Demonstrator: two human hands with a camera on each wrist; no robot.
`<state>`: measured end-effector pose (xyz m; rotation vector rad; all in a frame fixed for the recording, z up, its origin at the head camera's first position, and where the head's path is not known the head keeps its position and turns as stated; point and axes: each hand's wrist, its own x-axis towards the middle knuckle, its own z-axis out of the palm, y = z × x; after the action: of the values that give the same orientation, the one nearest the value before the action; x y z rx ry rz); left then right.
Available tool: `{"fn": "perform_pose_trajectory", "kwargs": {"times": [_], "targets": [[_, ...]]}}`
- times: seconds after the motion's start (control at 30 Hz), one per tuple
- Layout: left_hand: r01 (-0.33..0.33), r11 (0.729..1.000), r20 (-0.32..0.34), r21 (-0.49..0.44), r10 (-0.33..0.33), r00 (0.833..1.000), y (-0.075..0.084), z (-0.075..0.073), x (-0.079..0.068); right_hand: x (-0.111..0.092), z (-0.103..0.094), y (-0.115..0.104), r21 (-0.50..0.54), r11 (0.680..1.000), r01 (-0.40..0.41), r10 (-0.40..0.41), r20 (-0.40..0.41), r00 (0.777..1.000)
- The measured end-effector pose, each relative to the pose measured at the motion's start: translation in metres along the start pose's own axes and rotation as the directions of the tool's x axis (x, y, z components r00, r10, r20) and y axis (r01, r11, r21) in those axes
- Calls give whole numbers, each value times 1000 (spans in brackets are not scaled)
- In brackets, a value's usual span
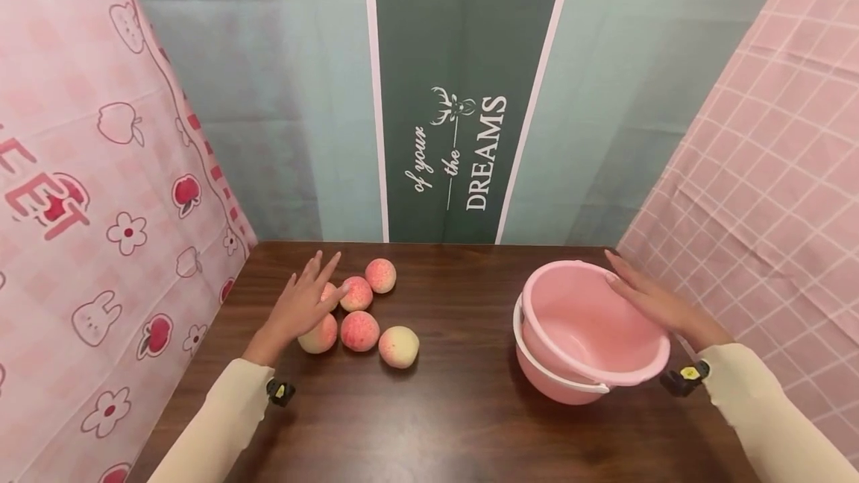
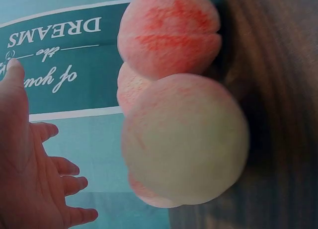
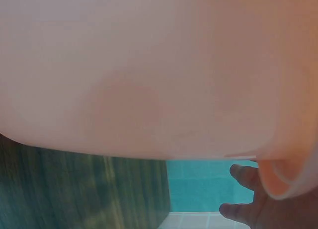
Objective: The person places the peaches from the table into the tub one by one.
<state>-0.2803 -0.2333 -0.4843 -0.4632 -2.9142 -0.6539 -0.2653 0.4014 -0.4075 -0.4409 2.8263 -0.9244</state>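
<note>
My left hand [image 1: 303, 305] hovers over several pink-and-cream peaches at the left of the table, fingers extended. It holds nothing and partly hides a peach [image 1: 329, 295] beneath it. In the left wrist view a pale peach [image 2: 184, 139] and a redder peach [image 2: 169, 33] lie beside the hand, apart from the palm. Other peaches include a paler one [image 1: 399, 347] nearest the middle and one [image 1: 380, 276] farthest back. At the right, my right hand [image 1: 654, 304] rests at the rim of a pink bucket [image 1: 577, 326], fingers extended. The bucket's white handle [image 1: 557, 375] hangs down its near side.
The brown wooden table [image 1: 429, 423] ends at a hanging curtain [image 1: 443, 36] with printed lettering. A patterned pink cloth [image 1: 101, 170] hangs at the left and a checked pink cloth [image 1: 758, 170] at the right.
</note>
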Motion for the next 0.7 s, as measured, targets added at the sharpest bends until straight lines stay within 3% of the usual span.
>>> {"fn": "perform_pose_trajectory", "kwargs": {"times": [0.33,0.5,0.7], "targets": [[1,999,-21,-52,-2,1000,-4,23,-24,-2,7,1,75,995,-67,69,-23,997],[-8,997,-42,-75,5,999,-10,33,-33,-1,9,2,104,994,-31,36,-50,998],[-29,994,-71,-108,21,997,-14,42,-39,2,12,3,24,1000,2,0,-83,997]]}}
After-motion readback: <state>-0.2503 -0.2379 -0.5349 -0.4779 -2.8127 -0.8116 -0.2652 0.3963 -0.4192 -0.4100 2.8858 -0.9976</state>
